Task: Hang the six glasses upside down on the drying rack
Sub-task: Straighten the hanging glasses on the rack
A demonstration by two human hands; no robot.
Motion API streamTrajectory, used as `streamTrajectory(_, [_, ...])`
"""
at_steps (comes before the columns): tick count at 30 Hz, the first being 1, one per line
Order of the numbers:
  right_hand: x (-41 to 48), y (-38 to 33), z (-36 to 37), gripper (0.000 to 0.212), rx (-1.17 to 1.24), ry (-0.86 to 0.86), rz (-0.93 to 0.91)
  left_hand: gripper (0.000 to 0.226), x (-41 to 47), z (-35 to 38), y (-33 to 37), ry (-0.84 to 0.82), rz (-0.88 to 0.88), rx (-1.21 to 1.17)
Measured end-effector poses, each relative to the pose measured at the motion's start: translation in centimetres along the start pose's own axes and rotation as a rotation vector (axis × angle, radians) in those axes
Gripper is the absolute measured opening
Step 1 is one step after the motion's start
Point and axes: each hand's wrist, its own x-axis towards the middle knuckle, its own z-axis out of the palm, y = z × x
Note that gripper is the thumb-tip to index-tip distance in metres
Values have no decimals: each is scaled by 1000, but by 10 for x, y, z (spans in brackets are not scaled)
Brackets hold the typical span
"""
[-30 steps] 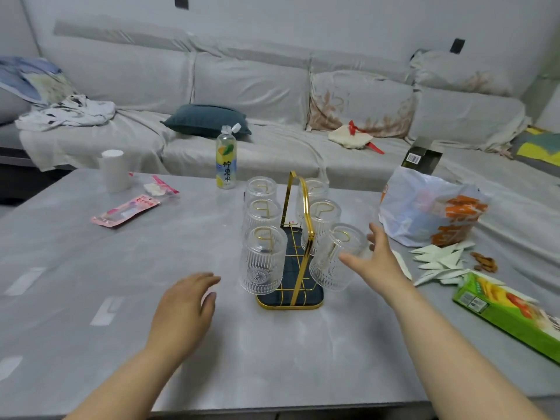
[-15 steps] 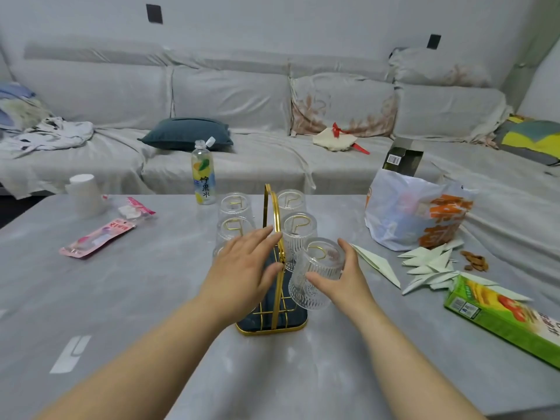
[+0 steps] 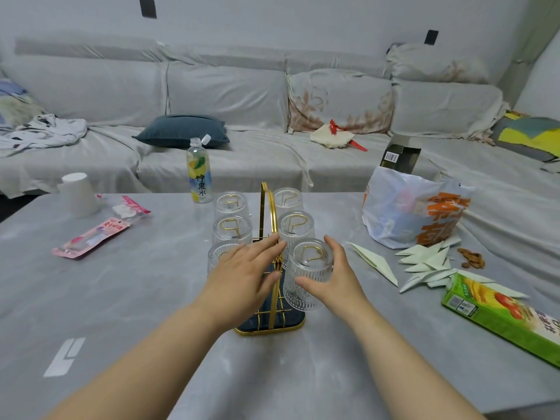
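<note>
across the grey bench, well in front of the covered sofa, stands the gold wire drying rack on its dark tray, near the middle and close to the person. off to the right lie a printed plastic bag, a green carton and some folded paper pieces; to the left sit a white paper cup and a pink packet, with a drink bottle just behind the rack.

six ribbed glasses hang mouth-down on the rack's hooks, three either side of the tall handle. five of them look settled. the sixth, the near right glass, is the one in hand: the right hand wraps around its side, thumb on the front of the wall and fingers behind, with a gold hook visible through its base. the left hand lies loosely open, grasping nothing, fingertips on the handle and palm over the near left glass, which it mostly hides.

judging by this, the task is at its last step, seating the final glass. the next move calls for checking that it hangs centred on its hook, then easing the fingers off gently without knocking the neighbouring glass or tipping the light rack.
</note>
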Motion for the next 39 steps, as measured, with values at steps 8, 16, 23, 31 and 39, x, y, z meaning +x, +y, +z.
streamTrajectory(8, [0, -1, -5, 94, 8, -64, 25, 49, 2, -4, 0, -43, -10, 1])
streamTrajectory(16, [19, -10, -37, 69, 38, 87, 5, 48, 25, -17, -3, -21, -59, 8])
streamTrajectory(23, [66, -45, -25, 73, -316, -59, 0, 54, 55, -18, -13, -58, -122, 99])
streamTrajectory(31, [92, -57, 6, 83, -663, -237, 6, 56, 56, -17, -16, -44, -106, 109])
streamTrajectory(39, [100, -48, -8, 75, -530, -229, -36, 56, 54, -15, -18, -38, -106, 91])
